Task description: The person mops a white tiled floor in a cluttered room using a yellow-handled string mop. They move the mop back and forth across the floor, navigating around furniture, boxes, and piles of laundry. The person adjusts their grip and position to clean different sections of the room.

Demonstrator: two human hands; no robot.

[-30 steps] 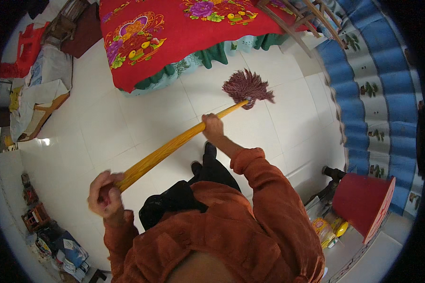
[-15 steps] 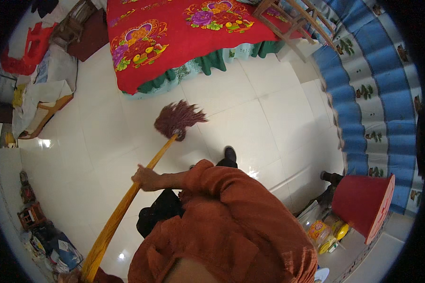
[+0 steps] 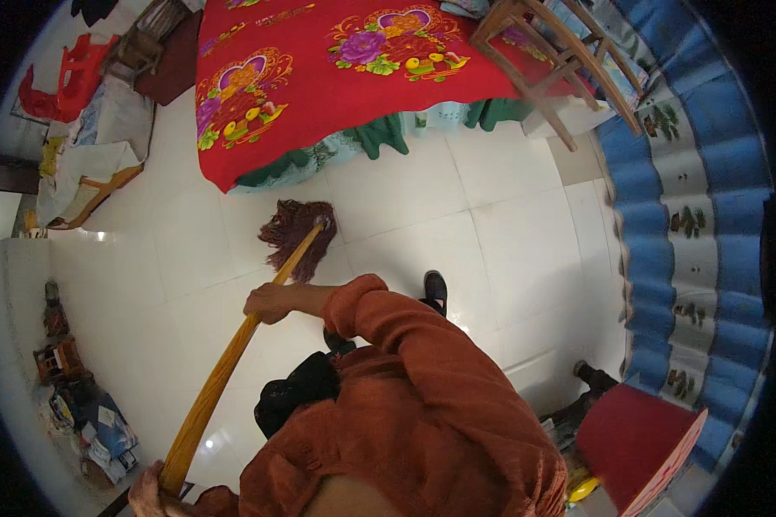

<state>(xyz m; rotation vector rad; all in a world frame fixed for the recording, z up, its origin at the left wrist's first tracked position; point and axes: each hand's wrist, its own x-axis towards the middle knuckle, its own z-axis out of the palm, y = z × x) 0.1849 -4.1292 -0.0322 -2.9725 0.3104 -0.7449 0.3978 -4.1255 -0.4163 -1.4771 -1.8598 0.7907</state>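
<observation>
A mop lies slantwise in front of me, its yellow wooden handle (image 3: 215,388) running from the lower left up to a dark reddish-brown string mop head (image 3: 297,241). The strands rest on the white tiled floor (image 3: 405,198), short of the bed. My right hand (image 3: 270,302), at the end of a rust-coloured sleeve, is closed round the handle partway along it. At the lower left edge my left hand (image 3: 151,495) is wrapped round the upper end of the handle, partly cut off by the picture's edge.
A bed with a red flowered cover (image 3: 336,77) stands ahead, an upturned wooden stool (image 3: 560,60) at its right. Blue-and-white curtains (image 3: 690,224) hang on the right, near a red bucket (image 3: 629,439). Clutter (image 3: 95,422) lies along the left wall; a red plastic stool (image 3: 82,77) stands far left.
The mop head has shifted slightly left, and its strands, which streamed to the right, now trail left and toward me. Both hands keep their hold; the left one shows more fully.
</observation>
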